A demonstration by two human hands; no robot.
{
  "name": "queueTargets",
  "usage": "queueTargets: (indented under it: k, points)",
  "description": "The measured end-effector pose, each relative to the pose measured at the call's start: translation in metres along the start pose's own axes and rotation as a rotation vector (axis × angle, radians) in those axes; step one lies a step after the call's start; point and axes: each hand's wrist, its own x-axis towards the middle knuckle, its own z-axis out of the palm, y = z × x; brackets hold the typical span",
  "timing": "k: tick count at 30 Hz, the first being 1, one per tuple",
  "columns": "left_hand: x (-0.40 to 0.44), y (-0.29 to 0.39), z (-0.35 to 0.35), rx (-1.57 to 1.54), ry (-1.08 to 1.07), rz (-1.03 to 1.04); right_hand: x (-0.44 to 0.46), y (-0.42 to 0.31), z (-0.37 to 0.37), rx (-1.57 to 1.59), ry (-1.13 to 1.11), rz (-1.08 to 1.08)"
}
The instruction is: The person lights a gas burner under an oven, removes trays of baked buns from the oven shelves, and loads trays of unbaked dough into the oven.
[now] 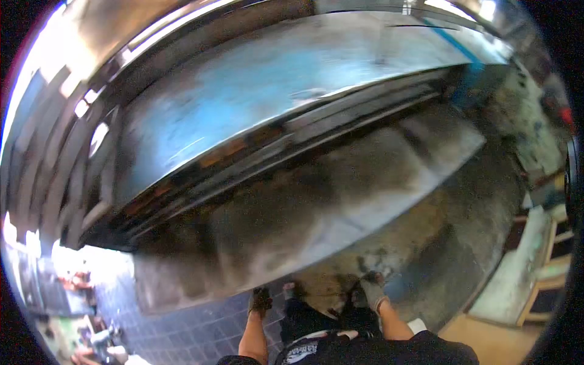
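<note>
A large, dull grey metal sheet (331, 234), darkly smudged, slants across the middle of the head view, below the front of a long machine bed or bench (243, 91). My left hand (260, 300), in a grey and dark soiled glove, is at the sheet's near edge; whether it touches the sheet I cannot make out. My right hand (372, 293), in a pale grey glove, hangs in front of my body, apart from the sheet. Blur hides the fingers of both hands, and no held thing can be made out.
Dark paving (201, 331) lies to the lower left, a stained floor (426, 243) to the right. A pale panel (511, 274) and wooden frames (547, 267) stand at the right. A blue strip (453, 42) crosses the bench's far end.
</note>
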Motion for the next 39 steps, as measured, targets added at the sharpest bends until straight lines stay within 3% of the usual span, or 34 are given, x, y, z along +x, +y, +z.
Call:
queueTargets:
  k: [2,5,9,13,18,23,27,34,39]
  points:
    - [-0.019,-0.005,0.089,-0.075,-0.039,-0.038,-0.042,0.081,-0.015,0.032,0.032,0.076]
    - [-0.041,-0.015,0.226,-0.104,-0.075,-0.04,-0.074,0.215,-0.042,0.346,0.381,0.291]
    - [-0.045,-0.012,0.391,-0.059,-0.13,0.02,-0.075,0.368,-0.151,0.507,0.45,0.284]
    - [-0.021,0.016,0.526,-0.074,-0.258,0.042,-0.084,0.356,-0.355,0.645,0.466,0.488]
    - [0.019,0.037,0.648,-0.152,-0.292,0.053,0.013,0.315,-0.545,0.751,0.572,0.264]
    - [0.049,0.047,0.725,-0.167,-0.143,0.095,0.209,0.336,-0.614,0.842,0.492,0.168]
    - [0.054,0.046,0.755,-0.001,0.009,0.137,0.312,0.35,-0.634,1.07,0.391,0.129]
    - [0.05,0.046,0.764,0.65,0.183,0.345,0.35,0.371,-0.65,1.45,0.187,0.111]
    - [0.032,0.034,0.763,1.199,0.276,0.645,0.332,0.393,-0.652,1.56,0.079,0.027]
